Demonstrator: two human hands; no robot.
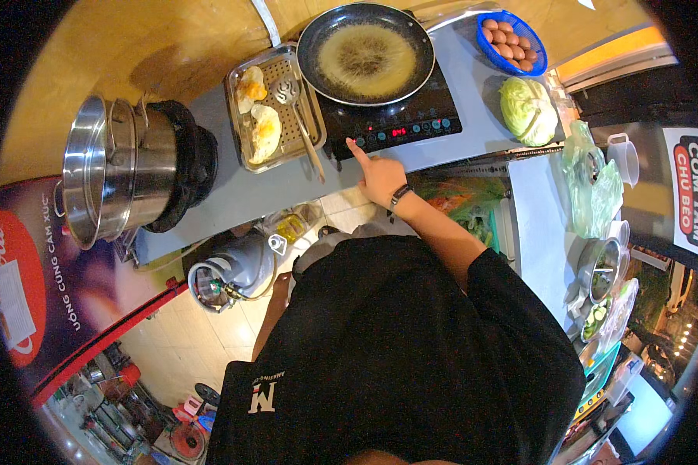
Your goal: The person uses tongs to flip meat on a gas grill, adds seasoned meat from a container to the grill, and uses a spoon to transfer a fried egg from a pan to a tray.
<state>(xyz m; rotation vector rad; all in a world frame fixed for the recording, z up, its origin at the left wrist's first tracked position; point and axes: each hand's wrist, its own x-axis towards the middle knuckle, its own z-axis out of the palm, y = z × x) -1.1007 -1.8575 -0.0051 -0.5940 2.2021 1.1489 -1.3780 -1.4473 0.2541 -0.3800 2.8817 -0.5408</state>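
Observation:
My right hand (380, 180) reaches forward with its index finger stretched out, the tip touching the control panel of a black induction cooker (411, 124). The other fingers are curled in and hold nothing; a dark watch sits on the wrist. On the cooker stands a black frying pan (364, 54) with bubbling oil. To its left a metal tray (236, 81) holds two fried eggs (265, 132) and a slotted spatula (288, 90). Only my left forearm (274, 314) shows, hanging beside my black shirt, with the hand hidden.
A blue basket of brown eggs (510, 40) and a cabbage (529, 110) lie right of the cooker. Stacked steel pots (108, 170) sit on a black gas burner (190, 159) at left, a gas cylinder (233, 271) below. Plastic bags (593, 186) and metal bowls (601, 267) crowd the right counter.

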